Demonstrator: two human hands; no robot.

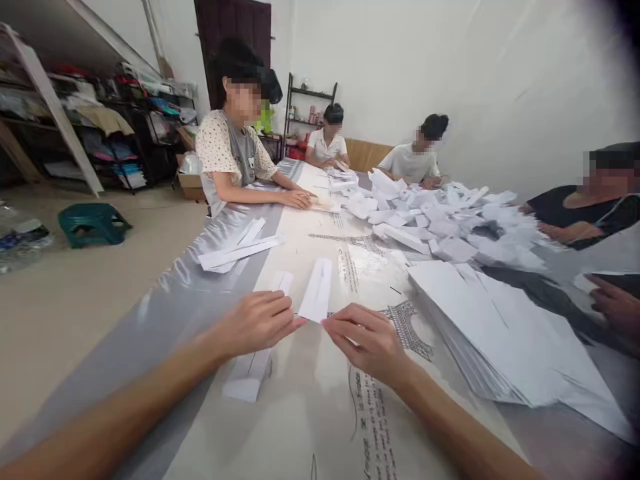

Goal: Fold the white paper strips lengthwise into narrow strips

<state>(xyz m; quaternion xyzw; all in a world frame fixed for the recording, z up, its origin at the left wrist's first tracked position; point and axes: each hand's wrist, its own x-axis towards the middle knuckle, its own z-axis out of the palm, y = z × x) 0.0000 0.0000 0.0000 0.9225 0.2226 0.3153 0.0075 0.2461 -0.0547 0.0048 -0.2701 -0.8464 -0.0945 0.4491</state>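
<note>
A narrow folded white paper [317, 291] points away from me above the printed tablecloth. At its near left corner, my left hand [263, 322] pinches the edge between thumb and fingers. My right hand [366, 337] has its fingertips together at the near right corner of the same paper. Under and beside my left hand lies another long folded paper strip [243, 389], partly hidden by the hand.
More folded strips [240, 250] lie at the left table edge. A thick stack of white sheets [500, 327] is at right, with a large heap of folded papers [440, 217] behind. Several people sit or stand round the table [200, 400]. A green stool [94, 223] stands left.
</note>
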